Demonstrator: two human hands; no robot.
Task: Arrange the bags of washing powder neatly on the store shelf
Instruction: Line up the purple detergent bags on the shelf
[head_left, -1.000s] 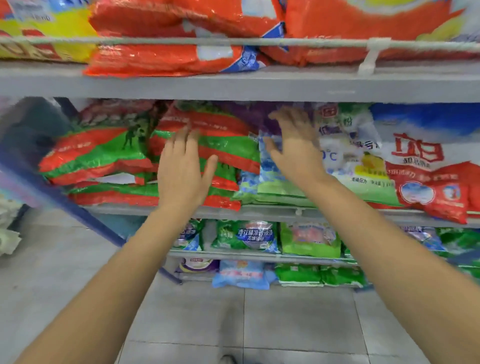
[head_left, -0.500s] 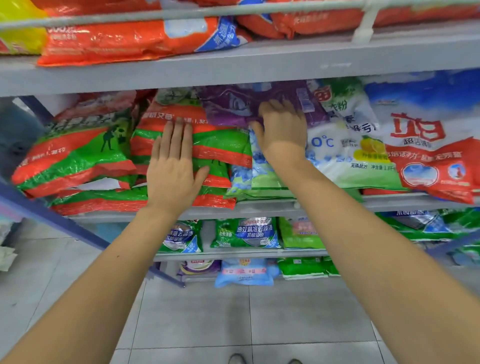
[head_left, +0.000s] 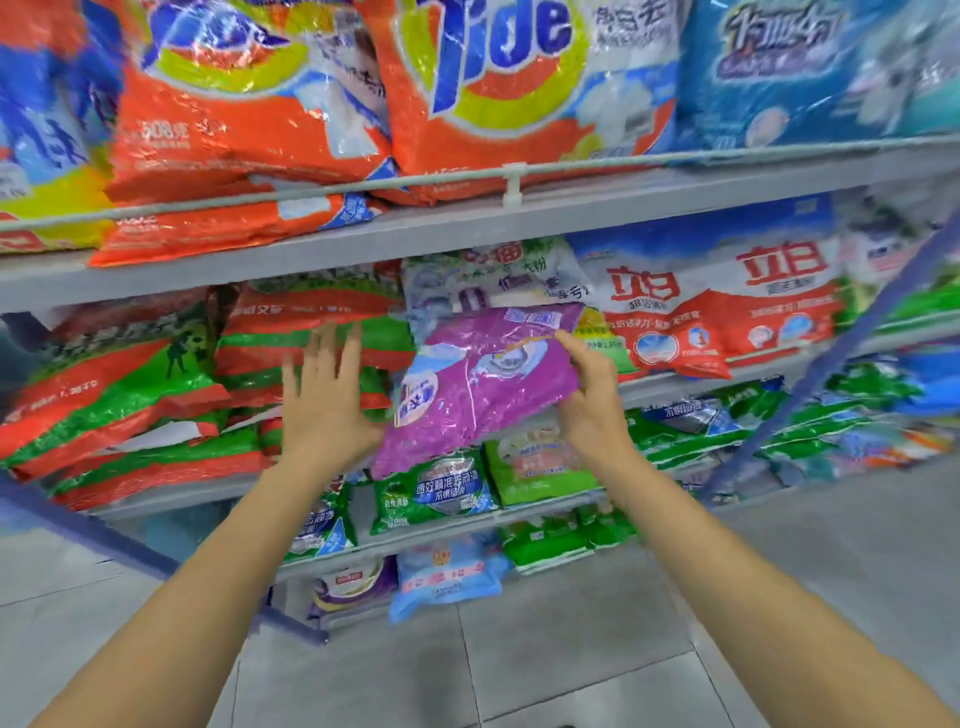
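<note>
**A:** One purple bag (head_left: 483, 384) of washing powder hangs in the air in front of the middle shelf (head_left: 171, 496), tilted, with its low corner down to the left.

**B:** What has hold of it?

**A:** The right hand (head_left: 589, 395) pinches its right edge, thumb on the front and fingers curled behind. The left hand (head_left: 324, 400) is spread wide with its fingers straight, at the bag's lower left edge. Blur hides whether it touches.

**B:** Edges nearby?

**A:** Above is the grey lip of the top shelf (head_left: 415, 241), with a thin rail (head_left: 363, 184) over it. To the right a blue upright (head_left: 831, 358) slants across the shelves. The purple bag covers the line where the red-and-green stacks (head_left: 119, 395) meet a white-and-green bag (head_left: 493, 280).

**B:** Room to move?

**A:** There is open air on the person's side, over the grey tiled floor (head_left: 571, 649). The middle shelf is packed from left to right.

**B:** Counts?

**A:** Two hands and one purple bag. On the top shelf two orange Tide bags (head_left: 493, 104) face out, and a third orange bag (head_left: 234, 228) lies flat under the left one. Two red-and-white bags (head_left: 675, 317) sit side by side, right of the white-and-green one. There are two red-and-green stacks, but I cannot count the bags in each. The small green bags (head_left: 447, 491) lower down are too blurred to number.
</note>
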